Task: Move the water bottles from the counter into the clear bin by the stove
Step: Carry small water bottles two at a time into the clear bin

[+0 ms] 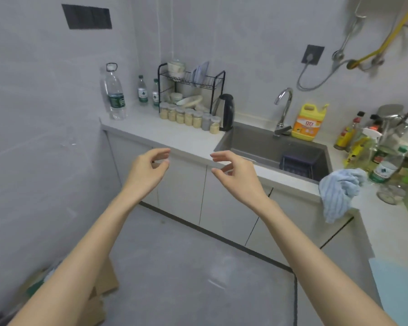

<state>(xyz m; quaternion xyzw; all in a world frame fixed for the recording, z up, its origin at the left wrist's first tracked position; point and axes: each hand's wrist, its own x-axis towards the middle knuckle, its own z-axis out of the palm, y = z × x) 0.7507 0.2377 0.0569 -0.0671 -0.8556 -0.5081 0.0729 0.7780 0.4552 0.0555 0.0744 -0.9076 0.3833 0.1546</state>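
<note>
A large clear water bottle with a green label stands at the counter's far left corner. Two small green-labelled water bottles stand behind it against the wall, beside a dish rack. Another green-labelled bottle sits among the clutter at the right. My left hand and my right hand hover side by side in front of the counter edge, fingers loosely curled, holding nothing. The clear bin and the stove are not in sight.
A black dish rack, several spice jars and a black kettle line the counter. To the right lie the sink, a yellow detergent jug, oil bottles and a blue towel. Cardboard lies on the floor.
</note>
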